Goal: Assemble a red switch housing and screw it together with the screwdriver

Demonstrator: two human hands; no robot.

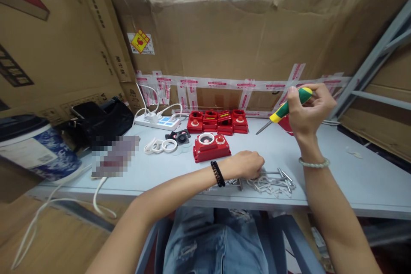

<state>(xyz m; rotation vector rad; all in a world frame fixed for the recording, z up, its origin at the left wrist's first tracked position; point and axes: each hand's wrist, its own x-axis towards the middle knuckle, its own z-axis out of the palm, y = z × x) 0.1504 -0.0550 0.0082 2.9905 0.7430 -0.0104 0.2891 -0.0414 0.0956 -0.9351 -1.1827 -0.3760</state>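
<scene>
My right hand is raised above the grey table, its fingers closed around a green and yellow screwdriver whose metal tip points down to the left. My left hand rests knuckles-up on a pile of metal screws and clips near the front edge, fingers curled into the pile; what they hold is hidden. A red switch box lies just behind that hand. A row of several more red boxes stands farther back. A red part shows partly behind my right hand.
White rings and a black round part lie left of the red box. A white power strip, a black bag and a bucket stand at left. Cardboard walls the back. A metal rack rises at right.
</scene>
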